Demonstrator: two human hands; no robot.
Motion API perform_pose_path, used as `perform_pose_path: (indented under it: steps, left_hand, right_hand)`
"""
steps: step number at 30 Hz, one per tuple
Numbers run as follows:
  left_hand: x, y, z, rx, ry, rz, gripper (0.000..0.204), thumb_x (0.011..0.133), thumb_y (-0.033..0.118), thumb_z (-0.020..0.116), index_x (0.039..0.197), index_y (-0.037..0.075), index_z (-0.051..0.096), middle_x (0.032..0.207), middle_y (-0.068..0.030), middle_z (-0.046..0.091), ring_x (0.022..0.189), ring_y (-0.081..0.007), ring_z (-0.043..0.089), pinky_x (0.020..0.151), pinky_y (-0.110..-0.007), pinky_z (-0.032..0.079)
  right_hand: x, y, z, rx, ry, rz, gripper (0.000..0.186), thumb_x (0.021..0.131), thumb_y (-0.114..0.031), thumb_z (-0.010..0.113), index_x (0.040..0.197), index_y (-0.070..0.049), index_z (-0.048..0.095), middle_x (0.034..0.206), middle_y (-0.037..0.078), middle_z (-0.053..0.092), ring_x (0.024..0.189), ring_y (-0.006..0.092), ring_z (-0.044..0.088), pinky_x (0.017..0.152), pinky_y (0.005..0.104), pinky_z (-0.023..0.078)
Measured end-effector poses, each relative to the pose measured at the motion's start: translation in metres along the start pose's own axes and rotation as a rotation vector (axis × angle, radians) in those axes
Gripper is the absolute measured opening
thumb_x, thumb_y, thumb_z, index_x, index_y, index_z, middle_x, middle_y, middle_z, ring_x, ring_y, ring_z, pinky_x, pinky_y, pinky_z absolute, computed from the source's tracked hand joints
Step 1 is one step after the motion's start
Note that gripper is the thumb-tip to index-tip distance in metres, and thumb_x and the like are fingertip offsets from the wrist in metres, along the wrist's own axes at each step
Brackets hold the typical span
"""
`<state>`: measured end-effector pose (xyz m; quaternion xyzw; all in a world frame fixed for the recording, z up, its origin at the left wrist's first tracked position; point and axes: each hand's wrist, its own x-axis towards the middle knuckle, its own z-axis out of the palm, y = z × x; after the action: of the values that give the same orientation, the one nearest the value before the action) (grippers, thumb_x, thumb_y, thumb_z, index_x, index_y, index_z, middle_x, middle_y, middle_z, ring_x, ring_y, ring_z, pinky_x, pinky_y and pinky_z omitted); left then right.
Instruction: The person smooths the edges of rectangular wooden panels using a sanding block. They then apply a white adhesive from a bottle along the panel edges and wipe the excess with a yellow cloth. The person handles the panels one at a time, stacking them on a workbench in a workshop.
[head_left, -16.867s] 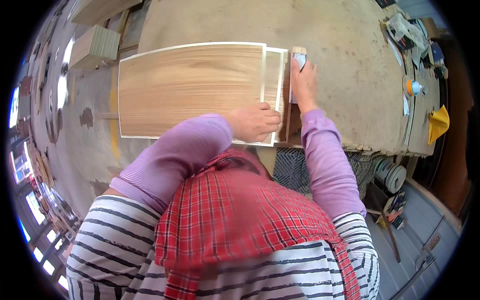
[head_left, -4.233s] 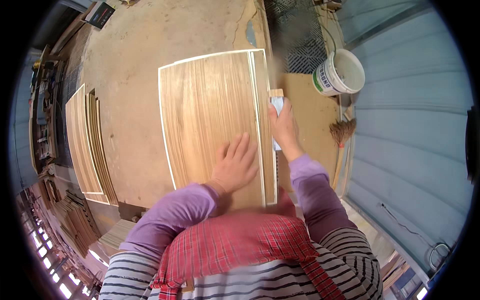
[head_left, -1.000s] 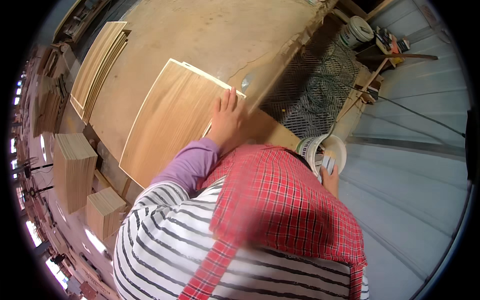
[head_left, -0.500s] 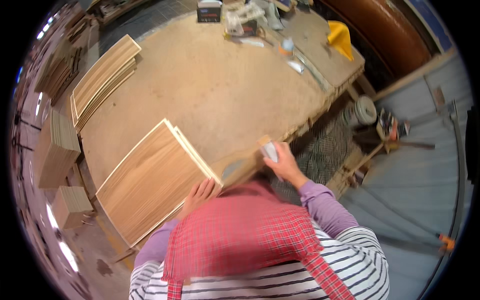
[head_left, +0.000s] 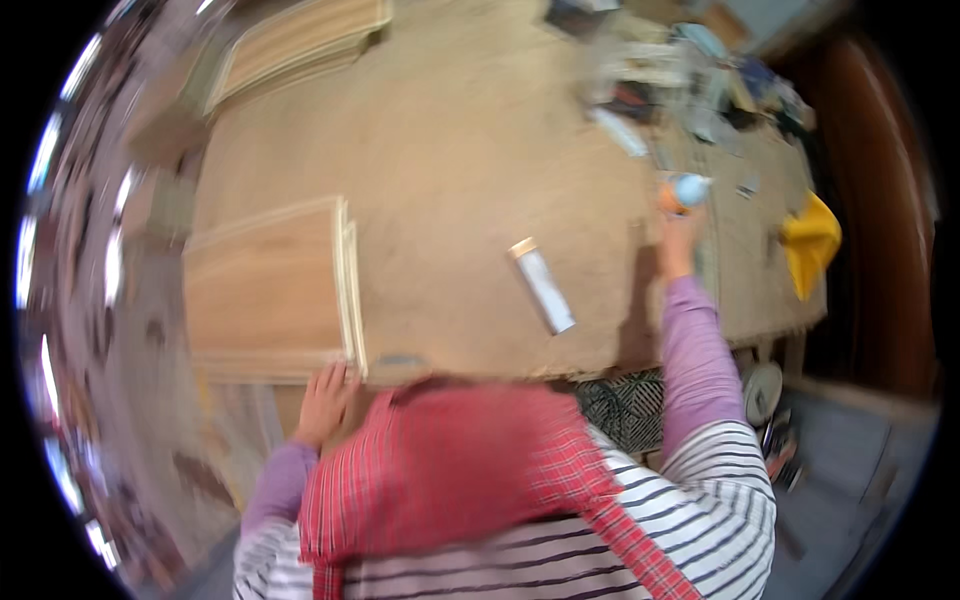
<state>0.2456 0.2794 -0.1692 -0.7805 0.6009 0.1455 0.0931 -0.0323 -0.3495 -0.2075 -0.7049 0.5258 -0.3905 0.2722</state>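
Observation:
My right hand (head_left: 679, 243) reaches far out over the right part of the table. Its fingers close around a small bottle (head_left: 688, 190) with a light-blue top and an orange band; motion blur softens the grip. At the near edge, my left hand (head_left: 326, 398) lies with its fingers extended on the corner of a wood-grain panel (head_left: 265, 285). This panel is the top one of a short stack with pale edges. Between my hands, a narrow white block with a tan end (head_left: 543, 287) lies slanted on the table, touched by neither hand.
Another panel stack (head_left: 300, 45) lies at the far left of the worktable (head_left: 450, 150). Toward the far right are cluttered bags and boxes (head_left: 650, 70). A yellow cloth (head_left: 812, 245) hangs near the right edge. A grey oval piece (head_left: 398, 360) lies by the front edge.
My right hand has put the white block down on the table and moved forward and right to the bottle. My left hand stays at the panel corner. The view has turned right.

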Motion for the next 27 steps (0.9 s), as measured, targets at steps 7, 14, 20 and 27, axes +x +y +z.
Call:
perform_pose_path:
  steps: [7, 14, 20, 27]
  left_hand:
    - [0.000, 0.023, -0.018, 0.000, 0.081, -0.147, 0.067, 0.077, 0.005, 0.055, 0.140, 0.017, 0.036, 0.147, -0.0147, 0.029, 0.137, -0.0308, 0.027, 0.104, -0.040, 0.033]
    - [0.017, 0.033, -0.023, -0.025, 0.060, -0.192, 0.072, 0.075, 0.005, 0.059, 0.141, 0.023, 0.036, 0.148, -0.0142, 0.027, 0.136, -0.0311, 0.027, 0.103, -0.041, 0.035]
    - [0.012, 0.018, -0.009, -0.049, 0.185, -0.120, 0.070, 0.073, 0.004, 0.061, 0.136, 0.025, 0.042, 0.141, -0.0130, 0.035, 0.129, -0.0313, 0.035, 0.102, -0.042, 0.036]
    - [0.015, 0.002, 0.012, -0.140, 0.418, -0.006, 0.055, 0.078, 0.005, 0.055, 0.130, 0.022, 0.049, 0.135, -0.0127, 0.042, 0.122, -0.0300, 0.043, 0.096, -0.041, 0.040]
  right_hand:
    - [0.111, 0.070, -0.017, 0.319, 0.023, 0.554, 0.047, 0.082, -0.031, 0.072, 0.112, 0.003, 0.058, 0.106, 0.012, 0.063, 0.088, 0.0242, 0.064, 0.070, 0.0389, 0.055]
    - [0.114, 0.086, -0.016, 0.223, 0.113, 0.380, 0.054, 0.079, -0.034, 0.073, 0.117, -0.002, 0.051, 0.114, 0.014, 0.057, 0.089, 0.0276, 0.062, 0.058, 0.0415, 0.055]
    - [0.082, 0.016, -0.030, 0.433, -0.011, 0.122, 0.040, 0.088, -0.028, 0.065, 0.115, 0.000, 0.053, 0.110, 0.013, 0.061, 0.096, 0.0212, 0.061, 0.081, 0.0327, 0.050]
    - [-0.158, -0.109, 0.018, 0.545, -0.562, 0.311, 0.033, 0.093, -0.029, 0.059, 0.119, -0.011, 0.051, 0.114, 0.002, 0.058, 0.099, 0.0140, 0.057, 0.074, 0.0264, 0.046]
